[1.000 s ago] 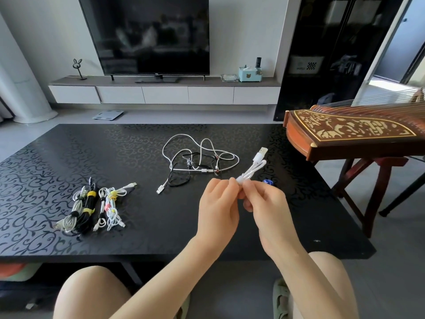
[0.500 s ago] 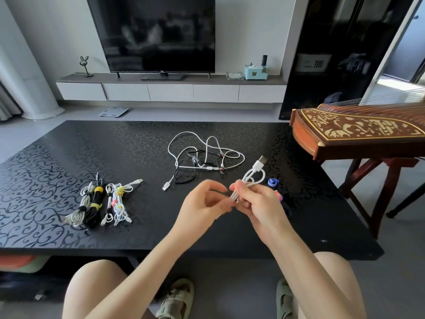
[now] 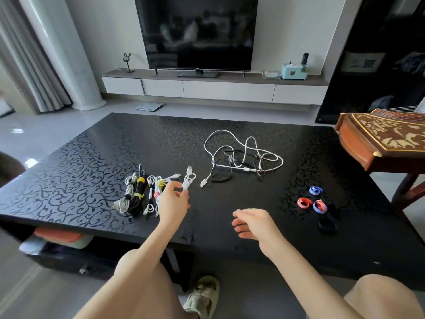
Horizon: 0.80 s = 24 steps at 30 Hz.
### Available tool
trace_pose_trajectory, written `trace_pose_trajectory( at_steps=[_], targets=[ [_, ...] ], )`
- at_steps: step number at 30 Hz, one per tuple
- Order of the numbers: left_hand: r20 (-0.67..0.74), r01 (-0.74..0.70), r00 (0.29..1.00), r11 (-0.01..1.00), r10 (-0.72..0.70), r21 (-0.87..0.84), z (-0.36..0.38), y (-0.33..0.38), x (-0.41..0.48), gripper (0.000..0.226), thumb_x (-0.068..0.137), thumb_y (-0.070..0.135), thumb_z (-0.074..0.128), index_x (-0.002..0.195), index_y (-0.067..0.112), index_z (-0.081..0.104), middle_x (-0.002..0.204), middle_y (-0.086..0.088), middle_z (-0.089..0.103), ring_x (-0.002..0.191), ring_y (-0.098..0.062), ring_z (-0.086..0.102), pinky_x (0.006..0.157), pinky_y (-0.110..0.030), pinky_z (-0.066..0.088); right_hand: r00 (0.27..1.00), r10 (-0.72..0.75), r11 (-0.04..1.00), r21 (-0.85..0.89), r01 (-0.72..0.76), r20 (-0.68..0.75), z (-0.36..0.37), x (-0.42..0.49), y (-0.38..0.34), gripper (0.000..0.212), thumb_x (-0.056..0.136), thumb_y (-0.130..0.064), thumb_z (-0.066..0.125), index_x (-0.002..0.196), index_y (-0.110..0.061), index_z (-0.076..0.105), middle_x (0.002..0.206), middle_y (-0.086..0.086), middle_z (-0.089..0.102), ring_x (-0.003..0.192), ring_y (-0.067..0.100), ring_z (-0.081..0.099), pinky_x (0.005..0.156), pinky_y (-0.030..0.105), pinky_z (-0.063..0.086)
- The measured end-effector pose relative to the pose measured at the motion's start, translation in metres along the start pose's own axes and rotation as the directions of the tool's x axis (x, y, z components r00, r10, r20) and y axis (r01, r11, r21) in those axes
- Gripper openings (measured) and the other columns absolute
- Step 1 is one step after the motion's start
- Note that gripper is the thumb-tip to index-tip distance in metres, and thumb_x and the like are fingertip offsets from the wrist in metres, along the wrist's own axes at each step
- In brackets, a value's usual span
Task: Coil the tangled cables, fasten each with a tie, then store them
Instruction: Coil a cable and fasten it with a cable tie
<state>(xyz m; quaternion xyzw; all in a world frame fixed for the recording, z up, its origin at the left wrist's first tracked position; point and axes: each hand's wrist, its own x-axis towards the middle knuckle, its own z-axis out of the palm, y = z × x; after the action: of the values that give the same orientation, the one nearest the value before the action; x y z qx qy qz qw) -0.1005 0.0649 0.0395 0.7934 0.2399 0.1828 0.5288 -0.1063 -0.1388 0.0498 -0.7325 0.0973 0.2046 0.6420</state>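
My left hand (image 3: 173, 199) pinches a small coiled white cable (image 3: 189, 179) just above the black table (image 3: 230, 203), right beside the row of tied cable bundles (image 3: 140, 194). My right hand (image 3: 251, 223) hovers over the table's near edge, fingers relaxed and holding nothing. A tangle of white and black cables (image 3: 241, 157) lies loose in the middle of the table. Several rolled ties lie at the right: a blue tie (image 3: 315, 190), a red tie (image 3: 304, 202), a blue and red tie (image 3: 320, 206) and a black tie (image 3: 327, 224).
A carved wooden zither (image 3: 381, 139) on a stand juts over the table's right end. A TV (image 3: 196, 33) and low cabinet stand against the far wall. Boxes sit on the shelf (image 3: 59, 240) under the table at the left. My knees and a sandal show below.
Both hands held the coiled white cable over the front middle. My right hand has let go, and my left hand has carried the coil left to the tied bundles. The view widened and turned left.
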Motion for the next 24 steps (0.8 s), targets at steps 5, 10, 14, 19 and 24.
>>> trace_pose_trajectory(
  at_steps=[5,10,14,19,24],
  targets=[
    [0.024,-0.202,0.973,0.789,0.231,0.58,0.003,-0.031,0.04,0.013,0.092,0.007,0.048,0.102,0.005,0.054,0.081,-0.011,0.063,0.076,-0.031,0.055,0.06,-0.033,0.031,1.0,0.002,0.999,-0.052,-0.003,-0.026,0.001,0.004,0.014,0.013,0.09,-0.01,0.057,0.088,-0.006,0.07,0.069,0.004,0.067,0.058,0.012,0.059,0.05,0.019,0.049],
    [0.062,-0.141,0.984,0.523,0.166,0.84,0.001,-0.054,0.064,0.019,0.085,0.003,0.047,0.102,0.009,0.053,0.081,-0.009,0.067,0.074,-0.028,0.064,0.052,-0.03,0.031,0.999,-0.023,0.991,-0.133,0.02,-0.023,-0.002,0.011,0.022,0.016,0.09,-0.008,0.056,0.083,-0.007,0.07,0.066,0.003,0.067,0.057,0.011,0.058,0.051,0.019,0.049],
    [0.057,-0.15,0.978,0.483,0.203,0.862,-0.004,-0.069,0.082,0.01,0.087,0.002,0.05,0.094,0.006,0.054,0.085,-0.015,0.067,0.078,-0.033,0.063,0.054,-0.031,0.031,0.997,-0.068,0.975,-0.214,0.056,-0.048,-0.005,0.024,0.02,0.018,0.09,-0.008,0.054,0.083,-0.008,0.07,0.069,0.003,0.067,0.06,0.011,0.058,0.053,0.019,0.048],
    [-0.014,-0.012,0.997,0.314,0.078,0.949,0.002,-0.055,0.094,0.022,0.089,0.024,0.05,0.108,0.014,0.054,0.115,-0.009,0.056,0.102,-0.028,0.054,0.074,-0.034,0.039,0.982,-0.175,0.895,-0.427,0.13,-0.067,-0.012,0.044,0.02,0.015,0.09,-0.016,0.055,0.083,-0.013,0.068,0.073,-0.003,0.067,0.067,0.01,0.061,0.064,0.023,0.048],
    [0.14,-0.227,0.962,0.4,0.235,0.888,0.048,-0.024,0.092,0.028,0.092,0.032,0.049,0.106,0.01,0.058,0.111,-0.011,0.055,0.106,-0.031,0.05,0.083,-0.038,0.038,0.937,-0.322,0.627,-0.772,0.103,-0.137,-0.036,0.078,0.023,0.016,0.089,-0.033,0.062,0.098,-0.02,0.064,0.089,-0.008,0.062,0.082,0.01,0.057,0.066,0.02,0.038]
  ],
)
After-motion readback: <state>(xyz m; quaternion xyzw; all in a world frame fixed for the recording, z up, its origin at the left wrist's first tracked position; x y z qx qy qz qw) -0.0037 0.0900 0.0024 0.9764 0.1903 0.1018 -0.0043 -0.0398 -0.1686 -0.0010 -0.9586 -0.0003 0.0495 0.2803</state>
